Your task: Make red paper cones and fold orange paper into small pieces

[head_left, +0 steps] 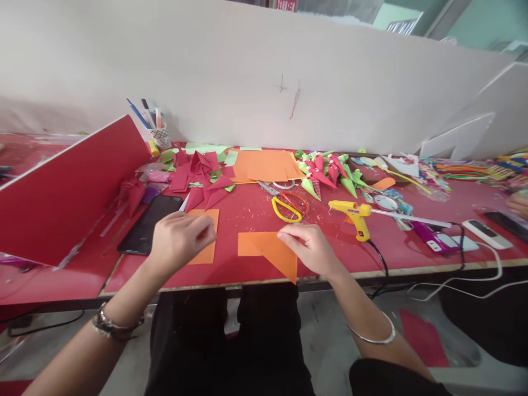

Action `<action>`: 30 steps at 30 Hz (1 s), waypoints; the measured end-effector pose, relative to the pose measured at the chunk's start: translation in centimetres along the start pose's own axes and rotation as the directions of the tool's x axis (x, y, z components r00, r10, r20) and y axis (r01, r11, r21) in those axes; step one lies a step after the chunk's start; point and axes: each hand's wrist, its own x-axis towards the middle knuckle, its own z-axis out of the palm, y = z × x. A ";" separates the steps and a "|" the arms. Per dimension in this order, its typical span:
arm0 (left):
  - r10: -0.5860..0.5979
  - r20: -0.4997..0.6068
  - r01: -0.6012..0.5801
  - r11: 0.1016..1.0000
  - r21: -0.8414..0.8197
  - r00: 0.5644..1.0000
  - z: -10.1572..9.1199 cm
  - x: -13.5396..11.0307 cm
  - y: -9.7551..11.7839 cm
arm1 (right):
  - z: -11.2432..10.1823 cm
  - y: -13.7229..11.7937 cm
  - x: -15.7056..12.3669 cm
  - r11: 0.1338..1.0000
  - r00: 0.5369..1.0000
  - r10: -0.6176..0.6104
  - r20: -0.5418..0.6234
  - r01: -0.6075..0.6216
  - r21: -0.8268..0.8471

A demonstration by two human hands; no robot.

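Note:
A piece of orange paper with a slanted fold or cut edge lies near the front of the red table. Thumb and forefinger of my right hand pinch its upper right part. To the left, my left hand is closed with its fingers curled, and I see nothing in it. It hovers over the edge of another orange paper sheet, partly covering it. Beside that hand lies a black phone. Scissors with yellow and red handles rest beyond the orange piece.
Red paper pieces, stacked orange sheets and red-green paper cones line the back. A yellow glue gun with its cord lies at right. A red board leans at left. Another person's hand shows far right.

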 end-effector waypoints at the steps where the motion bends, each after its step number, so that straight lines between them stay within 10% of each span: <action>1: -0.106 0.034 0.109 0.989 -0.099 0.994 -0.1 -0.1 -0.2 | 0.0 0.1 0.0 1.000 1.000 0.008 -0.001 -0.008 0.007; 7: 0.032 0.421 0.234 0.792 -0.563 0.906 0.5 0.4 2.1 | 0.8 -0.4 0.9 0.989 0.992 -0.116 0.054 0.121 -0.089; 12: 0.084 0.307 0.034 0.932 -0.361 0.948 1.4 0.6 3.6 | 2.0 -1.4 1.8 0.819 0.959 -0.279 0.049 0.264 -0.509; 19: 0.139 0.204 -0.075 0.953 -0.294 0.969 0.9 0.7 3.7 | 3.1 -1.0 2.5 0.796 0.909 -0.417 0.018 0.375 -0.476; 25: 0.002 0.188 0.018 0.994 -0.104 0.982 -0.7 0.6 -0.2 | 0.9 3.5 1.3 0.848 0.959 -0.261 -0.111 0.173 -0.502; 30: 0.175 0.113 -0.178 0.984 0.016 0.978 -0.6 0.7 -0.4 | 0.8 3.0 0.6 0.965 0.959 -0.099 -0.265 0.027 -0.261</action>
